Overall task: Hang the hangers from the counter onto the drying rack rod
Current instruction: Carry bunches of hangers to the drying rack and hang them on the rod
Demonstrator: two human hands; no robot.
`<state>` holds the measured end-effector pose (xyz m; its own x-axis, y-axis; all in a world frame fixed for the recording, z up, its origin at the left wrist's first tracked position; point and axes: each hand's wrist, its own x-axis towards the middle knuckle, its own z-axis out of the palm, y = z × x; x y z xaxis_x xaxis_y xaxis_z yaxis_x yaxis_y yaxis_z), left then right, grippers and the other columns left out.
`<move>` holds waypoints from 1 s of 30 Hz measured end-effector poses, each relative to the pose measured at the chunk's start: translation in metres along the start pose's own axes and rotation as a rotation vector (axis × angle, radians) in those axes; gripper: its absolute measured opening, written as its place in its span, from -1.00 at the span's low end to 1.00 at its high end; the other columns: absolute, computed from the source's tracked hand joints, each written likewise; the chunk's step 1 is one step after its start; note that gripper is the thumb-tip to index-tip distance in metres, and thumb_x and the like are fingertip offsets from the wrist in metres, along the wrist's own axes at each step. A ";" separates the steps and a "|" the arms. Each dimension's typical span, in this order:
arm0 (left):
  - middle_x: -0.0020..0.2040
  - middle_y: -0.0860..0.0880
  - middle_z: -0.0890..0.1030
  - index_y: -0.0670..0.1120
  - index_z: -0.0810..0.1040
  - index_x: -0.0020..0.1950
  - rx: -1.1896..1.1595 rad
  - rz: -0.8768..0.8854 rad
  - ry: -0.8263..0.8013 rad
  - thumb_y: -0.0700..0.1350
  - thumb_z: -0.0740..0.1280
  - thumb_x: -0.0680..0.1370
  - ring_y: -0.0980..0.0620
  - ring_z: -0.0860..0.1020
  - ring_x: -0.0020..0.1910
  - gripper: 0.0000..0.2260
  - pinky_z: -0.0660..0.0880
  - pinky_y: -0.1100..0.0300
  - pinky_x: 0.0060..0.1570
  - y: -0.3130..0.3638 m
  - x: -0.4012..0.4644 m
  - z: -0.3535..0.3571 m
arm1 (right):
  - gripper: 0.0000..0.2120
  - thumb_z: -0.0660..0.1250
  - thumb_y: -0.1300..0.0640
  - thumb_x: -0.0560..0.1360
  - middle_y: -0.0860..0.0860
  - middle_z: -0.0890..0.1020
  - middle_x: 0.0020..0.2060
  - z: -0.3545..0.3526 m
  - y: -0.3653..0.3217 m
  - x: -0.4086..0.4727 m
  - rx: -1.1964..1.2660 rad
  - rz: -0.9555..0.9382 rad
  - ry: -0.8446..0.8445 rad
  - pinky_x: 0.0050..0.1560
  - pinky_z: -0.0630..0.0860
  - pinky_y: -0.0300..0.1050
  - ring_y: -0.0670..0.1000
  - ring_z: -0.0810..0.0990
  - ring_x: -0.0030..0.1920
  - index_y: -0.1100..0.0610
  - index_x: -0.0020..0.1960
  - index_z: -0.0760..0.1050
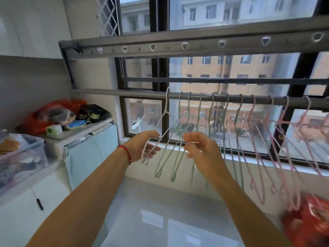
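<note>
Along the dark metal drying rack rod green and pink hangers already hang; my left hand pinches the white wire hanger, right hand loosely curled, holding nothing; glossy surface shows no hangers.

The scene is seen from a single wide-angle camera worn on the head, faced forward and slightly downward towards a window. The drying rack rod is viewed from close range, stretched from 9 o'clock to 3 o'clock. The desk is taken in at 6 o'clock, directly below. No second view is provided.
</note>
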<state>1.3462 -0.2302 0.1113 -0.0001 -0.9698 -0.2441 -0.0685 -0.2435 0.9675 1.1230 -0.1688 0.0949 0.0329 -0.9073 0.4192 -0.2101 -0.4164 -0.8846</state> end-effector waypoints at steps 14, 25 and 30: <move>0.23 -0.07 0.59 -0.03 0.55 0.31 0.253 0.336 0.426 0.21 0.33 0.56 -0.09 0.55 0.20 -0.57 0.54 -0.07 0.21 -0.019 -0.015 -0.007 | -0.78 0.35 0.21 0.58 -0.19 0.66 0.06 -0.026 0.004 -0.031 -0.130 0.005 0.056 0.11 0.64 0.02 -0.13 0.64 0.04 -0.07 0.13 0.59; 0.05 0.06 0.60 0.05 0.54 0.08 0.272 1.150 0.019 -0.26 0.32 0.51 0.07 0.61 0.09 -0.76 0.57 0.17 0.10 -0.043 -0.161 0.342 | -0.76 0.35 0.24 0.59 -0.19 0.69 0.05 -0.246 0.010 -0.140 -0.076 -0.017 0.214 0.11 0.63 -0.07 -0.14 0.67 0.07 -0.04 0.18 0.58; 0.09 0.05 0.61 -0.03 0.58 0.14 0.115 1.061 -0.270 -0.24 0.30 0.58 0.10 0.61 0.11 -0.81 0.52 0.33 0.04 -0.061 -0.213 0.526 | -0.78 0.34 0.16 0.61 -0.11 0.70 0.10 -0.414 0.019 -0.228 -0.141 0.107 0.410 0.21 0.59 0.14 -0.04 0.67 0.14 -0.05 0.21 0.59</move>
<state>0.8261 0.0002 0.0693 -0.3309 -0.6462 0.6877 0.0026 0.7281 0.6854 0.7072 0.0545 0.0672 -0.3804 -0.8346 0.3984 -0.3232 -0.2837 -0.9028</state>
